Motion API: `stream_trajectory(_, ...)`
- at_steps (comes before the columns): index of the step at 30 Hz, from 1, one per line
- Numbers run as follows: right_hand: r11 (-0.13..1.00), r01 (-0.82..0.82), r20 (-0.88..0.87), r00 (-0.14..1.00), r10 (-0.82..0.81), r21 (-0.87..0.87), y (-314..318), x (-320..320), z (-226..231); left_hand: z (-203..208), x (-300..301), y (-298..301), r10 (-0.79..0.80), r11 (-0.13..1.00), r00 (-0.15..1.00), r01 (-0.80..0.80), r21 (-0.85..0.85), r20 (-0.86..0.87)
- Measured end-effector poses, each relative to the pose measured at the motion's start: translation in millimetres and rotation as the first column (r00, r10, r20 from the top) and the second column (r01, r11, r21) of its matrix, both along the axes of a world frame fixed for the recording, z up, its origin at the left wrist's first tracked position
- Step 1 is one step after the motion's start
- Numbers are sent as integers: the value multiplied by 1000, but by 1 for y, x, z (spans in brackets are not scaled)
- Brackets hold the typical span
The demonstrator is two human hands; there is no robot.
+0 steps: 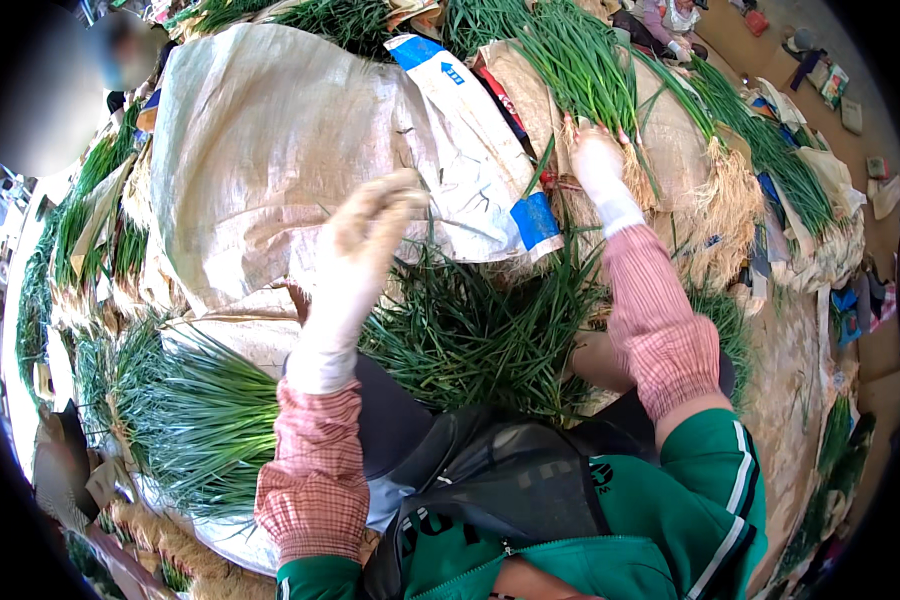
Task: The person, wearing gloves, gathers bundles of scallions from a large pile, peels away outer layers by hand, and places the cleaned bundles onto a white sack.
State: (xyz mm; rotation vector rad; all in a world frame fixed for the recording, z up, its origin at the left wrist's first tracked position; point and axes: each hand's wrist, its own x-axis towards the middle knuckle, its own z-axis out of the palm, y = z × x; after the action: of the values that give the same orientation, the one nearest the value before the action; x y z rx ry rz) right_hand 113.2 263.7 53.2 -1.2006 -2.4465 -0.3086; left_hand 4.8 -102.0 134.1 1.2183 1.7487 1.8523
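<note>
The right hand (598, 165) touched green onions (582, 75) by their white ends on tan sacking (675, 150), grip unclear to me; the left hand (375, 220), loosely open, hung near a blue-arrowed white sack (465, 125)

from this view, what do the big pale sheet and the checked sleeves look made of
Pale sheet: probably woven plastic, faintly glossy, judging by its sheen and stiff creases. Checked sleeves: likely matte cloth, gathered in soft folds; exact fibre unclear.

A bunch of slender green onions (585, 70) lies fanned across tan sacking (526, 95), leaves pointing away, roots pale.
</note>
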Motion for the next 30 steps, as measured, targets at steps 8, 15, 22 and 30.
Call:
stream_trajectory(8,734,-572,-610,743,275,-366,31,41,-22,-60,10,70,-327,937,894,349,-18,307)
stream_trajectory(15,698,-532,-683,726,86,-478,-44,83,-30,-95,15,100,-396,883,618,461,95,679)
stream_trajectory(22,453,-672,-808,444,-388,-586,-85,81,2,-97,17,103,-401,837,423,529,138,812)
stream_trajectory(30,289,-689,-746,637,-196,-664,-138,84,-34,-132,35,126,-313,892,361,430,141,878)
